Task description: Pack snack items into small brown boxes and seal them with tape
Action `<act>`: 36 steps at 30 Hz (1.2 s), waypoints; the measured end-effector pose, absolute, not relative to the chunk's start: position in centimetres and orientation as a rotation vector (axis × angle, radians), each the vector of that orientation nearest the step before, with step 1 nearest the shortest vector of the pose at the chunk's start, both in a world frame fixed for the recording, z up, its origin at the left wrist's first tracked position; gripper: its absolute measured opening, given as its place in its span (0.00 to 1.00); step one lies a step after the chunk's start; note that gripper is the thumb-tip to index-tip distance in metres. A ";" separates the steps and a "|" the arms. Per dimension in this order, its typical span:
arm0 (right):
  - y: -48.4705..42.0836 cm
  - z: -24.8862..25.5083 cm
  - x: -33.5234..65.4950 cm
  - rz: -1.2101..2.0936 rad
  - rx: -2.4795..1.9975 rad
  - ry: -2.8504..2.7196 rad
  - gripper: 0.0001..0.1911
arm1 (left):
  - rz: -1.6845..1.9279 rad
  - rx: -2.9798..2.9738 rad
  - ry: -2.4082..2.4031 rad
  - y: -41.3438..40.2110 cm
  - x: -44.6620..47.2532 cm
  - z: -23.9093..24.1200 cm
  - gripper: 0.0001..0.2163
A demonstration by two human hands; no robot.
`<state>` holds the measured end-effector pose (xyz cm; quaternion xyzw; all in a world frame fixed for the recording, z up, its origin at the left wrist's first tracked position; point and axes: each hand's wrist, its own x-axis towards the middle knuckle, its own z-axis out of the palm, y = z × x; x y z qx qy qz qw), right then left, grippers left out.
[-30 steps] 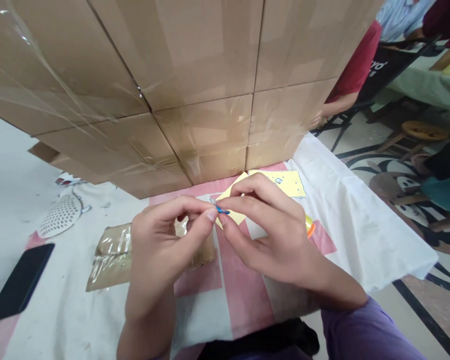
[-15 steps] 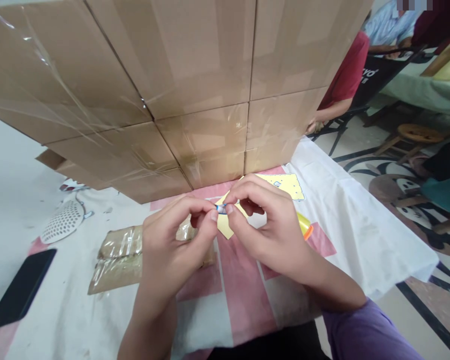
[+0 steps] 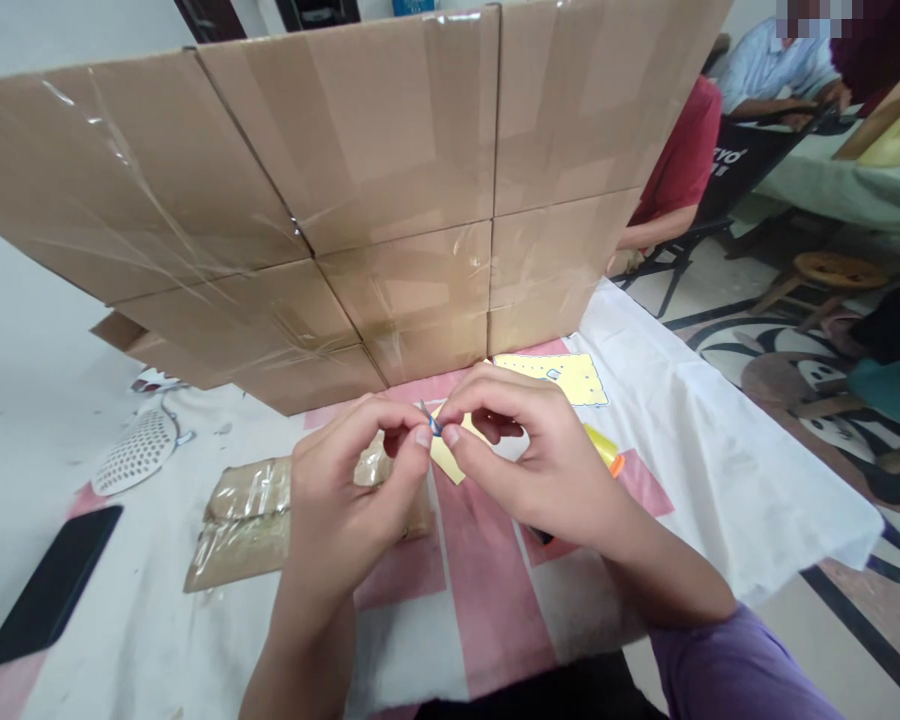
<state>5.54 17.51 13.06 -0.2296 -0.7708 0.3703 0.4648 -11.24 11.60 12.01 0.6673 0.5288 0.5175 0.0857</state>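
A small blue-and-white piece (image 3: 434, 425), too small to identify, is pinched between both hands over the table. My left hand (image 3: 364, 475) grips its left end with thumb and forefinger. The thumb and fingers of my right hand (image 3: 529, 455) close on its right end. Below them lies a pale yellow sheet of paper (image 3: 454, 462), partly covered by the hands. A yellow card with a blue wavy edge (image 3: 559, 378) lies just beyond my right hand. By that wrist is a yellow and orange object (image 3: 606, 447), partly hidden.
A wall of taped cardboard boxes (image 3: 405, 130) rises at the table's back. Flattened brown packaging (image 3: 244, 520), a black phone-like slab (image 3: 52, 585) and a perforated white object (image 3: 136, 450) lie at left. A person in a red shirt (image 3: 686, 150) sits behind the boxes at right.
The small piece has turned between my fingertips, and a thin pointed part now sticks up from it. My view has tilted up slightly, showing the boxes' top edge.
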 end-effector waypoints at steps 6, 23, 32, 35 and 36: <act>17.5 13.2 5.7 0.919 -0.561 -1.905 0.07 | 1.525 2.000 1.567 11.6 -11.2 12.0 0.06; 17.7 13.0 6.2 0.724 -0.477 -2.071 0.07 | 1.493 1.995 1.576 11.5 -11.4 12.3 0.04; 17.7 12.7 5.9 0.639 -0.489 -2.053 0.07 | 1.441 2.000 1.636 11.4 -11.7 12.3 0.05; 17.7 12.7 6.0 0.614 -0.495 -2.077 0.07 | 1.444 2.022 1.616 11.4 -11.8 12.3 0.03; 17.7 12.7 6.0 0.601 -0.496 -2.090 0.07 | 1.444 2.028 1.627 11.4 -11.8 12.3 0.02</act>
